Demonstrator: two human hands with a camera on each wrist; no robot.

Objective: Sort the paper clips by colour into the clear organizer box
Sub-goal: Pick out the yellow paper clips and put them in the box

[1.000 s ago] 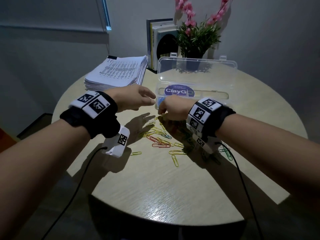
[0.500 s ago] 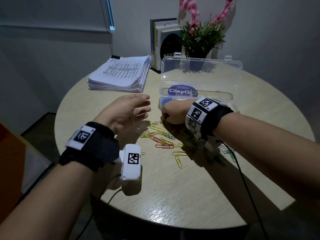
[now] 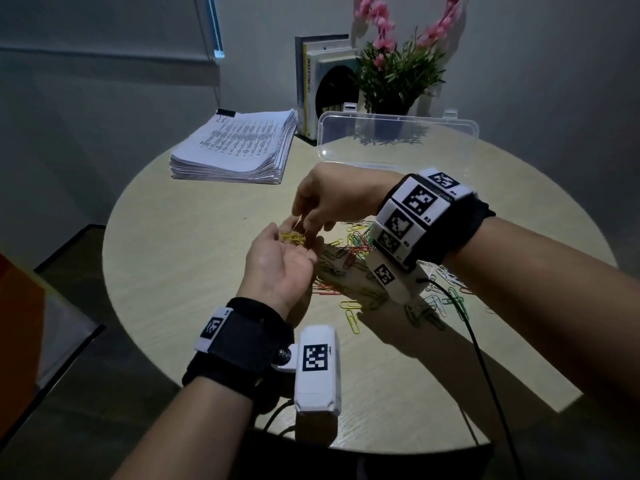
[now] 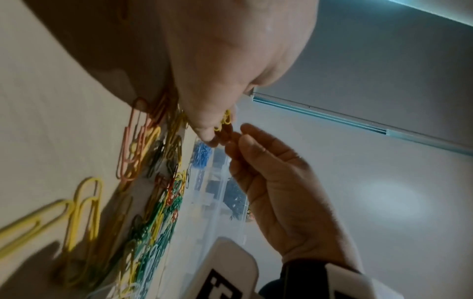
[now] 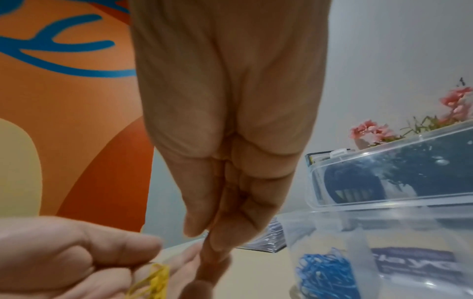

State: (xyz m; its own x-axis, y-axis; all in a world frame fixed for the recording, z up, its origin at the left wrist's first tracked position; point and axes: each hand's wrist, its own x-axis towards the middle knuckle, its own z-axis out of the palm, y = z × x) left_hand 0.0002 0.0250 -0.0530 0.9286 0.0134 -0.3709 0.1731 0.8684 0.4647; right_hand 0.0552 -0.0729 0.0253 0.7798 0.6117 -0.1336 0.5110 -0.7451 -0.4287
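At centre of the head view, the left hand (image 3: 277, 261) is turned palm up above the round table (image 3: 194, 271), fingers loosely cupped, carrying a small bunch of yellow paper clips (image 3: 292, 237) on the palm and fingers. Directly above it, the right hand (image 3: 329, 202) points downward with thumb and fingers drawn together in a narrow pinch at the bunch; whether a clip sits between the fingertips cannot be told from this view. The left wrist view shows the same fingertips closed against yellow and orange-looking clips at the edge of the left hand. In the right wrist view, the yellow bunch lies at lower left in the cupped left hand.

Right of centre and toward the lower middle of the head view, the loose mixed pile of paper clips (image 3: 356, 244) lies on the table, in yellow, red, green and pale colours, partly hidden under the right wrist. The clear organizer box (image 3: 398, 140) stands behind the hands with its lid raised; the right wrist view shows blue clips (image 5: 325, 273) in one compartment at lower right.

Upper left of the head view holds a stack of printed papers (image 3: 239, 147); upper centre holds upright books (image 3: 311, 84) and a potted plant with pink flowers (image 3: 398, 74).
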